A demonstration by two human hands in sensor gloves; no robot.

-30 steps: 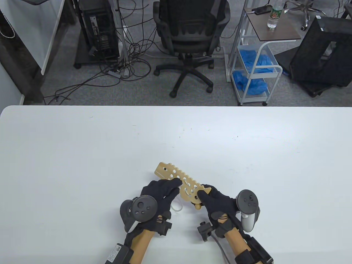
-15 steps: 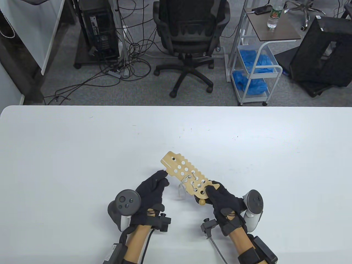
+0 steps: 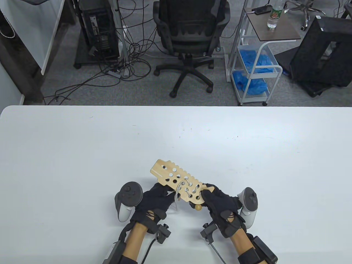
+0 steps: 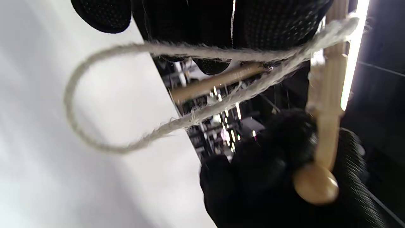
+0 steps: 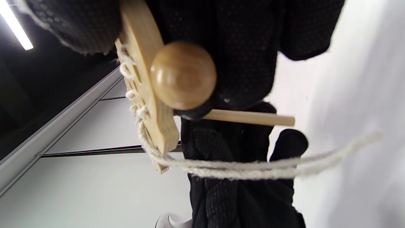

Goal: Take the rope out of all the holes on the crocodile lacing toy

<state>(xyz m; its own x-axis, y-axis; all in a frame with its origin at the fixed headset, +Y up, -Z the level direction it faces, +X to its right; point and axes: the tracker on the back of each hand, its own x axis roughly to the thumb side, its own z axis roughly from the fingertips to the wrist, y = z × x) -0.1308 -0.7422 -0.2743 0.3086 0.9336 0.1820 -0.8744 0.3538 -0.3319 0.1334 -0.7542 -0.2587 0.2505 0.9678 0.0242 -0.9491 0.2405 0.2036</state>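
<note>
The wooden crocodile board [image 3: 176, 178] is held tilted just above the table, its snout pointing far left. My right hand [image 3: 213, 199] grips its tail end, next to a round wooden ball [image 3: 198, 206]. The ball [image 5: 183, 74] shows large in the right wrist view. The white rope [image 3: 177, 194] is laced through the holes near the tail and hangs off the board's near edge. My left hand [image 3: 156, 198] is under the board and holds the rope. A loop of rope [image 4: 95, 95] and its wooden needle [image 4: 218, 80] sit just below the fingers [image 4: 202, 28].
The white table [image 3: 82, 154] stretches wide on all sides of the hands. An office chair [image 3: 191, 33], a wire cart [image 3: 255, 68] and floor cables lie beyond the far edge.
My left hand went out to the left, then came back in under the board. The board swung up and away, then back down. A rope loop now hangs off its near edge.
</note>
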